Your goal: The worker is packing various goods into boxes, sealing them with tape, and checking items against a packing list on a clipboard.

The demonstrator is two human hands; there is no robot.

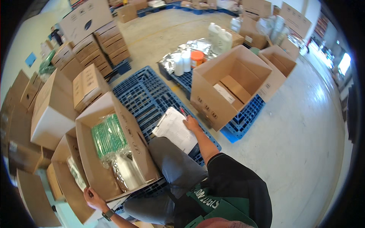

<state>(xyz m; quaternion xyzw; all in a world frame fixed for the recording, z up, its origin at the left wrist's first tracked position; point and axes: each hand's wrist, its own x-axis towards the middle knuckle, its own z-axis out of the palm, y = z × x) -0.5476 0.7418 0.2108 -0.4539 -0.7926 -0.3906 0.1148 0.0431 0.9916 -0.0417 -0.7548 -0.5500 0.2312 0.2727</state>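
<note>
My right hand (pixel 191 124) holds a red pen (pixel 183 111) over a clipboard with printed sheets (pixel 174 128), which lies above the blue plastic pallet beside my knee. My left hand (pixel 94 199), with a watch at the wrist, is at the near rim of an open cardboard box (pixel 85 129); its fingers are bent, and whether they grip the rim I cannot tell. Inside that box lie a clear-wrapped bundle of green items (pixel 109 136) and a white roll-like item in clear plastic (pixel 129 171). A narrower open box (pixel 64 171) to its left holds a plastic-wrapped packet (pixel 75 172).
A blue pallet (pixel 139 88) extends ahead. To the right, a large open box (pixel 214 105) rests on another blue pallet (pixel 242 119), near white bottles (pixel 182 62), an orange tub (pixel 197 57) and jugs (pixel 221 40). Stacked cartons (pixel 111 42) stand ahead left; a person (pixel 56 35) is beyond.
</note>
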